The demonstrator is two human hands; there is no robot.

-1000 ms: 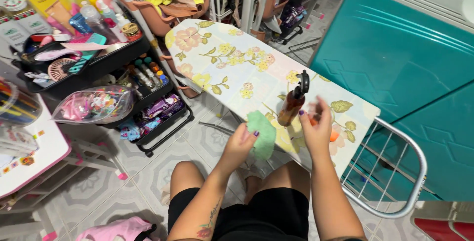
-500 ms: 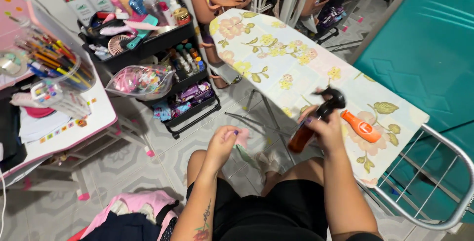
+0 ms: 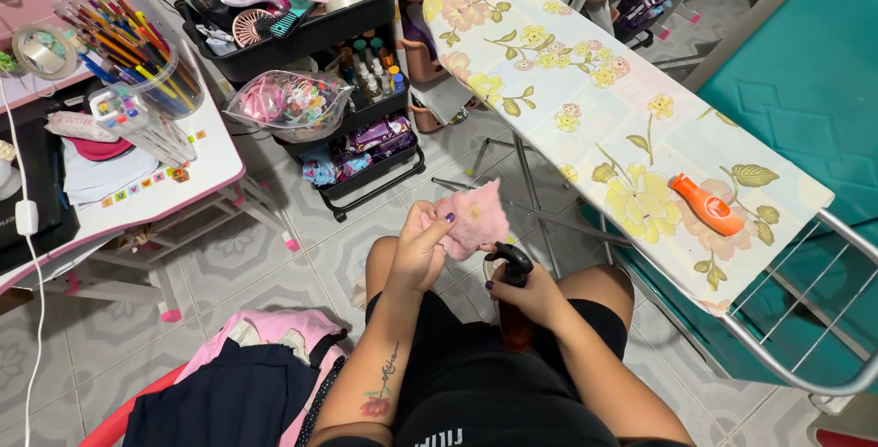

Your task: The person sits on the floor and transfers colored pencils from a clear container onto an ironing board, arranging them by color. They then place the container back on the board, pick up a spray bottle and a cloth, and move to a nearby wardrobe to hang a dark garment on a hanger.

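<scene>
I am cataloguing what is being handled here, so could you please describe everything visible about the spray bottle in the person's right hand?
The spray bottle has an amber-brown body, seemingly translucent plastic, topped by a black trigger sprayer. It stands roughly upright over the person's lap, its nozzle turned toward the pink fluffy cloth held in the left hand. The right hand wraps around its neck just below the sprayer, hiding much of the body. It does not touch the cloth. How much liquid it holds cannot be told.
</scene>
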